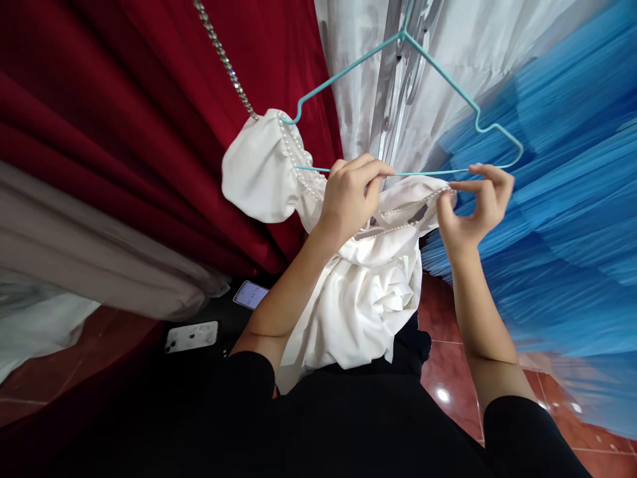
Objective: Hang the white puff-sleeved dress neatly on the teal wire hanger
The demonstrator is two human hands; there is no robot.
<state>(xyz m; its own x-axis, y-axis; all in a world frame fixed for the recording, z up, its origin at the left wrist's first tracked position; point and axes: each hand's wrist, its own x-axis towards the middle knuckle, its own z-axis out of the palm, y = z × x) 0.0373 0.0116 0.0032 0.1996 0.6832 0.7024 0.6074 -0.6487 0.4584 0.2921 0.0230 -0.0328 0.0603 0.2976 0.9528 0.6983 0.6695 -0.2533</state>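
A light blue wire hanger (351, 64) hangs in front of me, its left end inside the pearl-trimmed shoulder of a white dress (358, 312). My left hand (351, 196) is closed around the hanger's bottom bar and the dress's neckline near the middle. At the right, my right hand (472, 206) pinches the pearl-edged corner of the dress between thumb and finger, another fingertip touching the bottom bar. The hanger's right end is bare, above this hand. A jewelled strap (226, 63) runs up from the dress's puffed left sleeve.
Red fabric (164, 119) hangs at the left, white fabric (348, 73) behind the hanger, and blue tulle (562, 199) at the right. Two phones, one face down (192, 336) and one with a lit screen (250, 295), lie on a dark surface at lower left.
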